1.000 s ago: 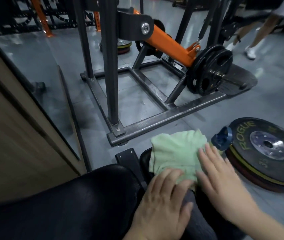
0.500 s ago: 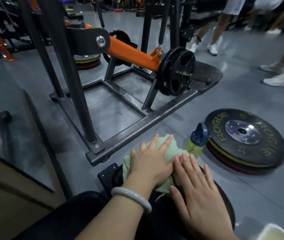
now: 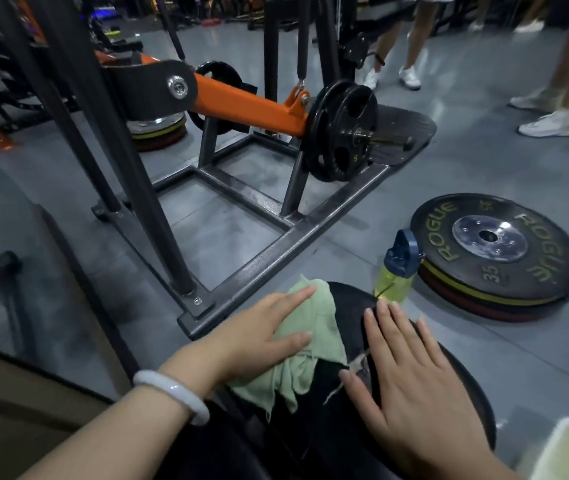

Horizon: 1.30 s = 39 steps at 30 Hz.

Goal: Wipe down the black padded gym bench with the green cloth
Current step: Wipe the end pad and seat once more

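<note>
My left grip (image 3: 269, 336) lies spread, pressing the crumpled pale green cloth (image 3: 314, 341) onto the black padded surface (image 3: 352, 303), right grip (image 3: 411, 382) flat steadying it; firm overlapping strokes would work best.

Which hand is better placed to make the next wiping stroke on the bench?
The left hand: it already presses flat on the green cloth. The right hand lies on the bare bench pad, beside the cloth.

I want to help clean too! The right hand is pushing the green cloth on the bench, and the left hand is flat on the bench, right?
Swap the hands. The head view shows the left hand pushing the green cloth on the bench, and the right hand flat on the bench.
</note>
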Tool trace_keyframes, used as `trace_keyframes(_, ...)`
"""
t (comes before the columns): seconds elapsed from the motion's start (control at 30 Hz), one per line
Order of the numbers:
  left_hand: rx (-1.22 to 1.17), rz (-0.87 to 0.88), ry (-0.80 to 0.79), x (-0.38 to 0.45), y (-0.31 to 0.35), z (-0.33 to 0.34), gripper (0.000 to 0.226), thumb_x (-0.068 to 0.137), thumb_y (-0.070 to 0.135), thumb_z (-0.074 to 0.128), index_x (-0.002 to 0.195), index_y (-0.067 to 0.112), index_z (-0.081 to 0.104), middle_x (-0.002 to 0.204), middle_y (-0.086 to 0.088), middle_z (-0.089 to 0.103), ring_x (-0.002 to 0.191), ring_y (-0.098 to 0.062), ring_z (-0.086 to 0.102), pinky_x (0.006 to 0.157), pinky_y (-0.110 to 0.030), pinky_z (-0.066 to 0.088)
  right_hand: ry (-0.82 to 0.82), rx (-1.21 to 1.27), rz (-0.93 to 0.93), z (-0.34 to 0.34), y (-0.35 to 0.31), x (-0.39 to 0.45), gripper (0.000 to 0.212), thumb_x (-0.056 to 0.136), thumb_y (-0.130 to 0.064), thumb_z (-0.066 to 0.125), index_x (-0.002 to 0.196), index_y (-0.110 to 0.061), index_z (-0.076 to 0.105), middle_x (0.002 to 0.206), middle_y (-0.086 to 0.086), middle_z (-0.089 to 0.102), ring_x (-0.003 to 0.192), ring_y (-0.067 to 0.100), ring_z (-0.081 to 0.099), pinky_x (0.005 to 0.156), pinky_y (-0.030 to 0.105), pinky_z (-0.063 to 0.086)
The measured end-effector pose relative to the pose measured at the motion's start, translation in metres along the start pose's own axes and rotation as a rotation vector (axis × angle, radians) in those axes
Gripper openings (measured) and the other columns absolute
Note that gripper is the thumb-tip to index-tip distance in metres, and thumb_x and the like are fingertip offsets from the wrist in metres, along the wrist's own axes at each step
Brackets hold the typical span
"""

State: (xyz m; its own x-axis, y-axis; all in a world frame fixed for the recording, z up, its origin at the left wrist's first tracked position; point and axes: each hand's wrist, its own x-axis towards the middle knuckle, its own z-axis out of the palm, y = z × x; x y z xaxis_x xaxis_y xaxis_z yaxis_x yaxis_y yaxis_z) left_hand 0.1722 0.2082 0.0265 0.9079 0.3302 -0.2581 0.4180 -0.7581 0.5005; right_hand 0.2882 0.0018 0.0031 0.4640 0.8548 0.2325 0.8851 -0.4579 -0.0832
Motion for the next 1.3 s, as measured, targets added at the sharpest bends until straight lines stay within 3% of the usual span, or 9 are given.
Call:
trace_keyframes(0.1,0.006,0.031,-0.015,0.033,0.008,-0.007,0.064,0.093,0.057,0.042,0.148,0.049,0.01,0.151,0.004,0.034,0.135,-0.011,0.034,0.109,-0.029,0.028,0.015,-0.006,-0.002,0.001,0.0,0.001,0.074,0.094,-0.058,0.028,0.138,-0.003,0.048,0.146,0.014,0.043,0.138,0.025,0.037,0.107,0.042,0.024)
trace_keyframes(0.2,-0.003,0.009,0.031,0.047,0.013,-0.004,0.059,0.091,0.06,0.044,0.144,0.05,0.02,0.145,0.0,0.044,0.129,-0.016,0.043,0.103,-0.03,0.033,0.004,-0.025,-0.003,0.0,-0.001,0.001,0.074,0.096,-0.058,0.022,0.138,-0.003,0.048,0.146,0.013,0.043,0.137,0.026,0.038,0.106,0.041,0.025)
trace_keyframes(0.4,0.088,0.053,0.068,-0.024,-0.007,0.014,0.068,0.074,0.085,0.026,0.135,0.07,0.002,0.158,0.015,0.004,0.143,-0.01,0.017,0.114,-0.039,0.025,-0.037,-0.027,0.001,-0.006,-0.002,-0.001,0.074,0.096,-0.06,0.025,0.139,-0.004,0.048,0.147,0.012,0.042,0.138,0.025,0.036,0.108,0.04,0.022)
trace_keyframes(0.5,-0.011,0.066,0.033,-0.048,-0.022,0.016,0.067,0.074,0.087,0.028,0.135,0.07,0.007,0.156,0.023,-0.008,0.144,-0.003,0.008,0.114,-0.039,0.027,-0.022,-0.014,-0.008,-0.004,-0.002,0.0,0.076,0.096,-0.06,0.022,0.138,-0.003,0.048,0.146,0.014,0.042,0.138,0.026,0.036,0.108,0.041,0.022)
trace_keyframes(0.7,0.003,0.099,-0.098,0.02,-0.012,-0.009,0.072,0.07,0.084,0.041,0.133,0.073,0.007,0.147,0.013,0.028,0.138,-0.004,0.027,0.114,-0.034,0.025,0.063,0.021,-0.02,0.006,0.001,0.002,0.079,0.095,-0.061,0.019,0.134,0.0,0.052,0.143,0.016,0.045,0.134,0.03,0.041,0.105,0.045,0.027)
trace_keyframes(0.9,-0.007,0.179,-0.044,0.049,0.006,-0.007,0.063,0.076,0.072,0.044,0.131,0.073,0.014,0.146,0.018,0.032,0.133,0.005,0.027,0.113,-0.023,0.022,0.06,0.015,-0.025,0.005,0.0,0.003,0.078,0.096,-0.06,0.018,0.133,-0.002,0.054,0.143,0.013,0.048,0.133,0.028,0.043,0.104,0.043,0.027)
trace_keyframes(1.0,-0.025,0.114,0.007,0.027,-0.003,-0.001,0.065,0.071,0.075,0.041,0.129,0.076,0.011,0.152,0.012,0.026,0.14,0.002,0.018,0.115,-0.022,0.018,0.037,0.008,-0.033,0.003,0.001,0.001,0.077,0.096,-0.06,0.02,0.134,-0.002,0.053,0.144,0.013,0.046,0.135,0.027,0.041,0.106,0.043,0.026)
trace_keyframes(1.1,-0.112,0.074,0.037,-0.021,-0.021,0.007,0.068,0.073,0.071,0.046,0.128,0.077,0.008,0.149,0.025,0.023,0.138,0.01,0.018,0.113,-0.016,0.017,0.018,0.004,-0.023,0.0,0.0,0.001,0.077,0.096,-0.06,0.021,0.134,-0.002,0.053,0.143,0.013,0.047,0.135,0.026,0.041,0.106,0.042,0.025)
trace_keyframes(1.3,0.002,0.124,-0.125,-0.042,-0.026,-0.004,0.075,0.069,0.091,0.033,0.133,0.072,-0.002,0.14,0.045,-0.011,0.131,0.023,0.004,0.106,-0.005,0.014,0.021,0.036,-0.004,0.002,0.0,0.001,0.079,0.095,-0.061,0.019,0.134,-0.001,0.053,0.143,0.014,0.047,0.134,0.027,0.042,0.106,0.043,0.025)
